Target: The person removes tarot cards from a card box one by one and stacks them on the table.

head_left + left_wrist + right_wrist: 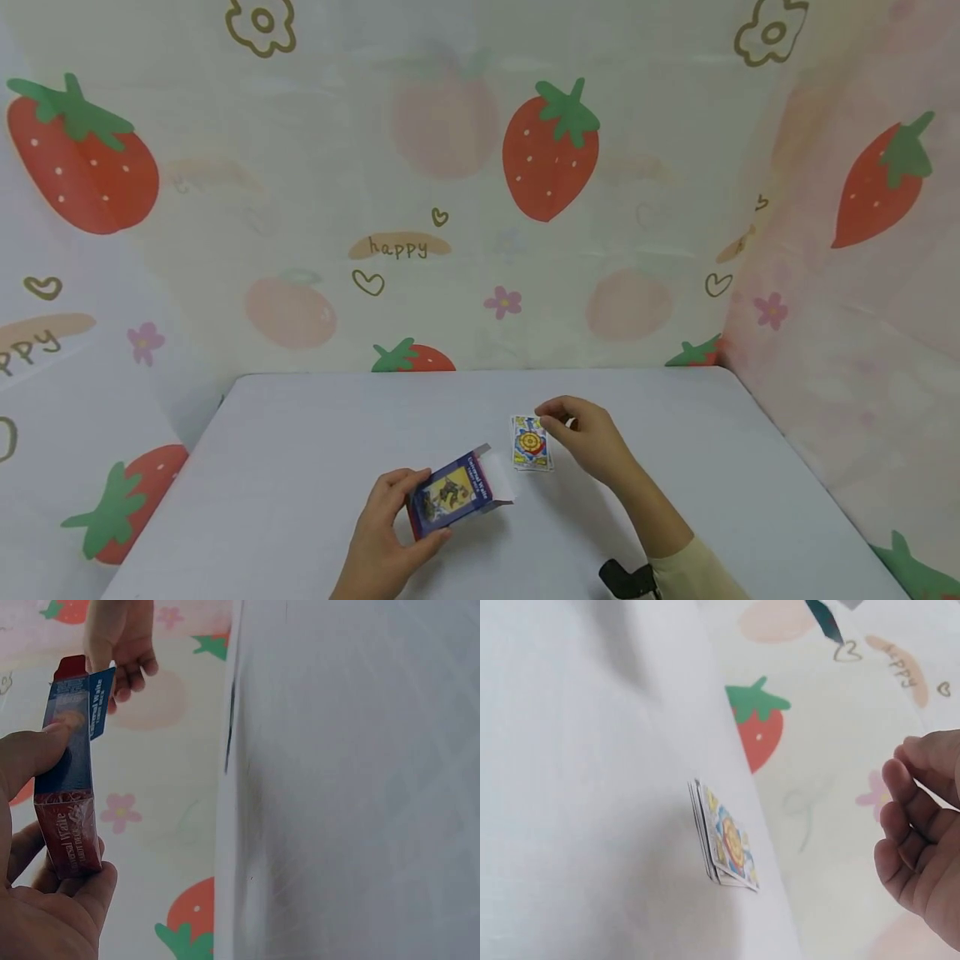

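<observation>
My left hand (386, 533) grips a blue and red tarot card box (448, 496) at its closed end, tilted above the table. The far end of the box is open, with its flaps folded out, and in the left wrist view the thumb presses on the side of the box (66, 769). To the right of the box, a small uneven stack of tarot cards (531, 450) lies on the table, the top one bearing a yellow, blue and red wheel picture. Just beside the stack hovers my right hand (588, 437). Its fingers (900, 817) are loosely bent and hold nothing.
A white-covered table (300, 442) spreads beneath both hands. Behind it and at the sides hang cloth walls (450, 300) printed with strawberries and flowers. A black strap end (628, 579) shows by the right sleeve (693, 571).
</observation>
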`<action>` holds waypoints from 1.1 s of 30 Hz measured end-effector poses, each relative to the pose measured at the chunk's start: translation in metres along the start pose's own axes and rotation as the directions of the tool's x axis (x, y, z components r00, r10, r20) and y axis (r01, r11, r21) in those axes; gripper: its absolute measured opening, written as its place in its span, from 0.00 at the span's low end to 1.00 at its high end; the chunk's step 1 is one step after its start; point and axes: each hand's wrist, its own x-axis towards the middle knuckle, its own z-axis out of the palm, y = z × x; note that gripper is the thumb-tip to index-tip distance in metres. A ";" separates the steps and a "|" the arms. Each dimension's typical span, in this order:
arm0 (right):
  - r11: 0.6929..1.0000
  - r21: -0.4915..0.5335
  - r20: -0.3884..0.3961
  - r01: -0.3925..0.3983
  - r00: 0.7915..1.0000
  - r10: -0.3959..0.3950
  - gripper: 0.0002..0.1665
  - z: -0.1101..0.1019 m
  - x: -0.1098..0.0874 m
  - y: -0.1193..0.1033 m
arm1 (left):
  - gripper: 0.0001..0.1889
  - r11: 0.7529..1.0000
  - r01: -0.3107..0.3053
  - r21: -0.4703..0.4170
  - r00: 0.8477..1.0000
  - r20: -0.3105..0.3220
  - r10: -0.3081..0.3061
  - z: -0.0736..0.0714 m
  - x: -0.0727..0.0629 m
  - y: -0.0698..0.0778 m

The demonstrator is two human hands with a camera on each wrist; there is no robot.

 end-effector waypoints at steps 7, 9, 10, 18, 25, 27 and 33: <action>1.000 0.020 -0.027 0.008 1.000 -0.008 0.06 -0.002 -0.022 -0.010 | 0.39 1.000 0.009 0.008 1.000 0.003 -0.009 0.000 0.000 -0.001; 1.000 0.025 -0.033 0.017 0.999 -0.016 0.06 -0.002 -0.028 -0.013 | 0.39 1.000 0.009 0.011 1.000 0.004 -0.009 0.000 0.000 -0.001; 0.999 0.029 -0.034 0.016 0.999 -0.015 0.06 -0.002 -0.031 -0.015 | 0.39 1.000 0.009 0.011 1.000 0.004 -0.009 0.000 0.000 -0.001; 0.997 0.070 -0.024 0.013 1.000 -0.012 0.04 0.000 -0.048 -0.027 | 0.39 1.000 -0.004 0.004 1.000 0.004 0.004 0.001 -0.001 -0.001; 0.997 0.074 -0.023 0.039 0.999 -0.037 0.05 0.001 -0.056 -0.033 | 0.39 1.000 -0.011 -0.003 1.000 0.007 0.011 0.003 0.000 -0.004; 0.996 0.077 -0.022 0.049 0.999 -0.048 0.06 0.002 -0.058 -0.035 | 0.39 1.000 -0.014 -0.003 1.000 0.003 0.014 0.004 0.000 -0.005; 0.995 0.079 -0.004 0.068 0.998 -0.068 0.05 0.008 -0.060 -0.037 | 0.39 1.000 -0.014 0.000 1.000 -0.001 0.014 0.003 0.000 -0.004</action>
